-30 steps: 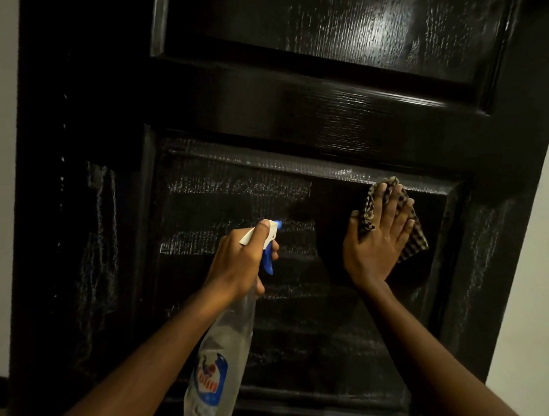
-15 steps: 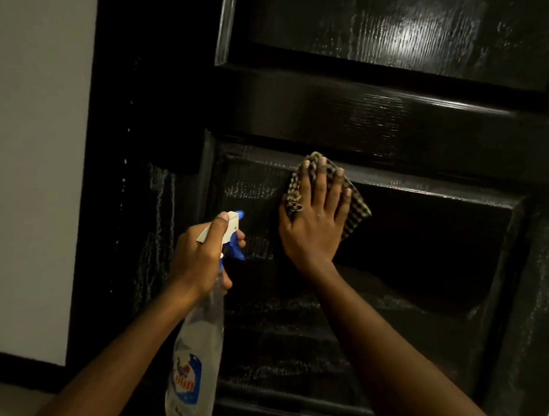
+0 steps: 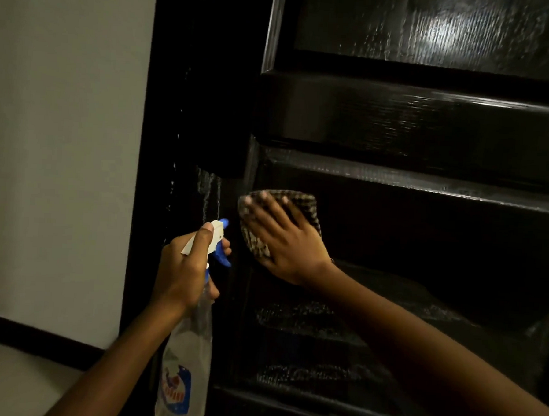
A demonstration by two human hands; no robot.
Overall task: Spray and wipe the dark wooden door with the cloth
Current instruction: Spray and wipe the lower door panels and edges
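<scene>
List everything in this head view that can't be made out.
All in the head view:
1. cloth: blurred by motion and mostly covered by the right hand; its size and folds are hidden.
2. spray bottle: label too dim and blurred to read; its base is cut off by the bottom edge.
3. door: top, right side and bottom run past the frame edges.
4. left hand: whether its grip squeezes the trigger is unclear.

Checked fabric cloth: pressed against a panel of the dark wooden door.
Clear plastic spray bottle: held just left of it.
</scene>
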